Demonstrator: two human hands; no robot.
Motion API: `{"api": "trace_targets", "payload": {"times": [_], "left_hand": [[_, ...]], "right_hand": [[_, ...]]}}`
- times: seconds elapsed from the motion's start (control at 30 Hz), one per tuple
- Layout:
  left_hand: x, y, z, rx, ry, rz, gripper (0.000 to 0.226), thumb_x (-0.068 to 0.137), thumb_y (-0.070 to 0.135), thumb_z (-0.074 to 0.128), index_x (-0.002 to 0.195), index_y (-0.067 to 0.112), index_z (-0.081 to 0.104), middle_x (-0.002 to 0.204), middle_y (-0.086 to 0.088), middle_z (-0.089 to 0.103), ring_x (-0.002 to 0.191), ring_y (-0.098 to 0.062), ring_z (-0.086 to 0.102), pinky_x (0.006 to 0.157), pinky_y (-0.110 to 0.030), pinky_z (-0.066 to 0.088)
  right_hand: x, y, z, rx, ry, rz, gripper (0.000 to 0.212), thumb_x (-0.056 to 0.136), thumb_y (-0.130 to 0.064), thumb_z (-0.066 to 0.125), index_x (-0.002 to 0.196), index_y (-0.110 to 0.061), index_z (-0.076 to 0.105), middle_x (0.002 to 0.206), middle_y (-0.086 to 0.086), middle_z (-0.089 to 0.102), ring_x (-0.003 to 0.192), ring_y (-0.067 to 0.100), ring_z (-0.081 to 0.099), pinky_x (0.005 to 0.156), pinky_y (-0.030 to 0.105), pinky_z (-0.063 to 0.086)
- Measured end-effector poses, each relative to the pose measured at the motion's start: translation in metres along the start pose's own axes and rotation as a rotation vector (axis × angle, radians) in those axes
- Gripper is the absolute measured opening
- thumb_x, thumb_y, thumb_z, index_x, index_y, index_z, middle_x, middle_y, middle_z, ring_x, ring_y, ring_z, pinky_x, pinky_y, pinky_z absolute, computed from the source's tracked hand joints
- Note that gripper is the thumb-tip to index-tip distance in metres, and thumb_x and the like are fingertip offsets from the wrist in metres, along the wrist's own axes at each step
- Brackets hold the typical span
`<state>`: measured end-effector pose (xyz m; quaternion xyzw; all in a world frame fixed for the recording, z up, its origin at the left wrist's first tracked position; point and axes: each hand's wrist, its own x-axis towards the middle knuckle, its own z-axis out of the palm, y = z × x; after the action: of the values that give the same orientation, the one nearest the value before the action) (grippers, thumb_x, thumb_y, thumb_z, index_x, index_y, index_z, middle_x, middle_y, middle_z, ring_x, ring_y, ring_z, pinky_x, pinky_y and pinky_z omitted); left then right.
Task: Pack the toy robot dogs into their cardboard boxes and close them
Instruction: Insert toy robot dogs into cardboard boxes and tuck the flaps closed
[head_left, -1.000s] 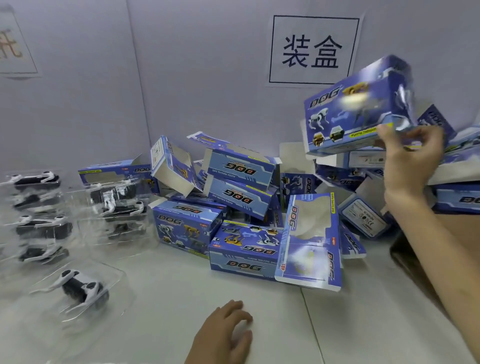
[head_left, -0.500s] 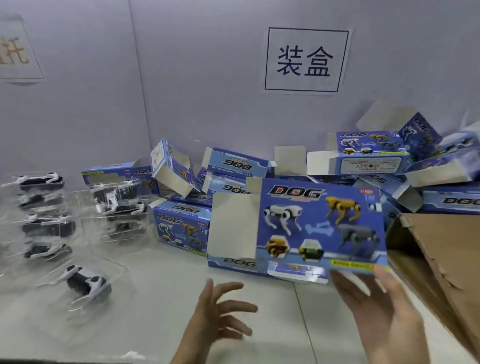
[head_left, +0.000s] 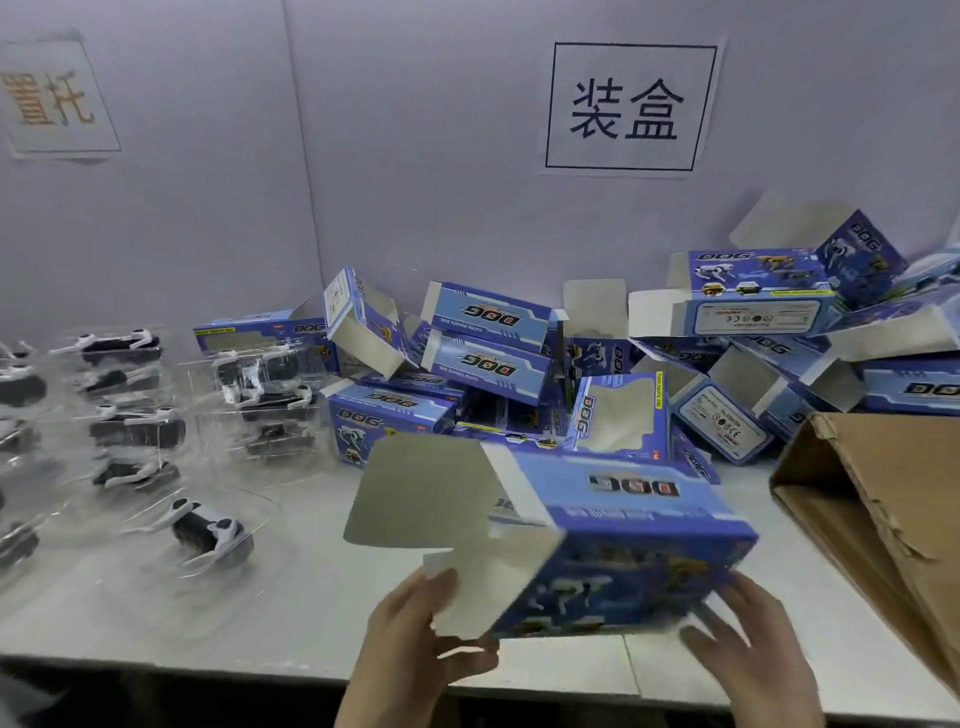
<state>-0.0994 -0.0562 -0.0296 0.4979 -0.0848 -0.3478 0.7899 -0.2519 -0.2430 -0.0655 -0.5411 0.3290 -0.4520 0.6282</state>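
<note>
**Two hands hold an open blue box at the front of the bench**

Seen from the person's head, looking down. Both hands are on one blue box (head_left: 623, 540), which is tilted and sits low in the centre, over the front part of the pale bench (head_left: 311, 597). The left end of the box is open. A large grey flap (head_left: 421, 493) stands out from that end, with a smaller flap below it. The left hand (head_left: 415, 639) has its grip closed on that lower flap, with fingers behind the card and the thumb beneath. The right hand (head_left: 748, 654) grips the lower right corner of the box, fingers spread up its side and thumb underneath. The printing on the box's near face is blurred, but dog pictures can just be made out.

No toy is in the box's open end. The toy robot dogs (head_left: 210, 535) lie well to the left — black-and-white figures, each in a clear plastic tray, spread in loose rows across the bench. A short stack of trays (head_left: 265, 384) sits further back, beside the boxes.

Behind the held box, a jumbled pile of blue boxes (head_left: 488, 358) runs along the wall, many marked "DOG". Several have flaps open and lie at odd angles — some upside down.

At the right edge, a brown cardboard carton (head_left: 883, 493) lies open with a torn flap.

Two paper signs with Chinese characters hang on the grey wall, one (head_left: 628, 106) above the pile and one (head_left: 52, 101) at far left.
</note>
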Motion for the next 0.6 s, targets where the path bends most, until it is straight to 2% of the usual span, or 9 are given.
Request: {"api": "trace_targets", "payload": {"times": [0.07, 0.1, 0.17, 0.23, 0.3, 0.37, 0.43, 0.53, 0.6], "left_hand": [[-0.004, -0.002, -0.007, 0.103, 0.141, 0.212, 0.009, 0.078, 0.005, 0.073, 0.079, 0.012, 0.079, 0.067, -0.015, 0.066, 0.053, -0.031, 0.063, 0.046, -0.035, 0.054], [-0.004, -0.004, -0.014, 0.153, 0.192, 0.308, 0.017, 0.086, 0.004, 0.068, 0.078, 0.015, 0.079, 0.07, -0.013, 0.069, 0.058, -0.03, 0.065, 0.049, -0.037, 0.056], [-0.011, -0.001, -0.018, 0.238, 0.259, 0.442, 0.023, 0.089, 0.005, 0.065, 0.074, 0.017, 0.076, 0.072, -0.01, 0.07, 0.064, -0.026, 0.067, 0.05, -0.038, 0.057], [-0.019, 0.001, -0.015, 0.335, 0.282, 0.549, 0.021, 0.086, 0.013, 0.068, 0.066, 0.018, 0.07, 0.069, -0.009, 0.068, 0.057, -0.019, 0.066, 0.049, -0.035, 0.058], [-0.027, 0.002, -0.008, 0.459, 0.299, 0.638, 0.017, 0.078, 0.026, 0.072, 0.063, 0.022, 0.066, 0.064, -0.005, 0.065, 0.052, -0.015, 0.063, 0.049, -0.032, 0.058], [-0.033, 0.0, -0.002, 0.542, 0.305, 0.67, 0.015, 0.075, 0.031, 0.073, 0.064, 0.025, 0.065, 0.059, 0.0, 0.064, 0.048, -0.012, 0.061, 0.049, -0.027, 0.056], [-0.036, -0.003, 0.001, 0.581, 0.303, 0.674, 0.017, 0.076, 0.025, 0.077, 0.064, 0.025, 0.065, 0.059, 0.001, 0.064, 0.048, -0.011, 0.061, 0.047, -0.022, 0.051], [-0.038, -0.003, 0.005, 0.555, 0.28, 0.642, 0.017, 0.064, 0.038, 0.079, 0.065, 0.025, 0.067, 0.062, 0.0, 0.066, 0.051, -0.011, 0.061, 0.049, -0.018, 0.048], [-0.037, -0.003, 0.004, 0.538, 0.278, 0.655, 0.02, 0.06, 0.041, 0.078, 0.066, 0.025, 0.068, 0.063, 0.001, 0.067, 0.052, -0.008, 0.059, 0.049, -0.013, 0.045]], "right_hand": [[-0.006, -0.002, -0.005, -0.029, 0.013, -0.216, 0.05, 0.075, 0.035, 0.055, 0.104, -0.006, 0.056, 0.092, -0.009, 0.074, 0.075, 0.001, 0.071, 0.061, 0.012, 0.054], [-0.01, -0.005, -0.006, -0.02, 0.023, -0.3, 0.046, 0.076, 0.032, 0.057, 0.101, -0.007, 0.059, 0.092, -0.01, 0.075, 0.077, 0.004, 0.071, 0.063, 0.013, 0.054], [-0.019, -0.02, -0.005, -0.004, -0.066, -0.394, 0.034, 0.081, 0.024, 0.059, 0.088, -0.009, 0.067, 0.086, 0.0, 0.075, 0.074, 0.01, 0.07, 0.063, 0.018, 0.055], [-0.031, -0.039, 0.001, 0.022, -0.145, -0.436, 0.027, 0.077, 0.008, 0.072, 0.087, -0.017, 0.073, 0.083, 0.006, 0.074, 0.073, 0.015, 0.07, 0.063, 0.022, 0.056], [-0.044, -0.051, 0.009, 0.001, -0.297, -0.423, 0.03, 0.066, -0.007, 0.076, 0.091, -0.024, 0.073, 0.089, 0.008, 0.075, 0.079, 0.014, 0.071, 0.067, 0.024, 0.057], [-0.055, -0.054, 0.019, -0.093, -0.362, -0.38, 0.029, 0.063, -0.02, 0.087, 0.089, -0.02, 0.073, 0.093, 0.008, 0.074, 0.083, 0.014, 0.07, 0.071, 0.021, 0.056], [-0.059, -0.048, 0.026, -0.083, -0.272, -0.367, 0.032, 0.061, -0.018, 0.094, 0.085, -0.013, 0.072, 0.086, 0.008, 0.073, 0.078, 0.015, 0.069, 0.07, 0.017, 0.055], [-0.058, -0.046, 0.03, 0.024, -0.15, -0.268, 0.017, 0.065, 0.0, 0.08, 0.074, -0.009, 0.07, 0.076, 0.008, 0.073, 0.07, 0.01, 0.069, 0.064, 0.013, 0.054], [-0.055, -0.048, 0.028, 0.03, -0.152, -0.222, 0.015, 0.06, -0.007, 0.079, 0.072, -0.009, 0.07, 0.074, 0.007, 0.073, 0.068, 0.007, 0.069, 0.06, 0.012, 0.053]]}}
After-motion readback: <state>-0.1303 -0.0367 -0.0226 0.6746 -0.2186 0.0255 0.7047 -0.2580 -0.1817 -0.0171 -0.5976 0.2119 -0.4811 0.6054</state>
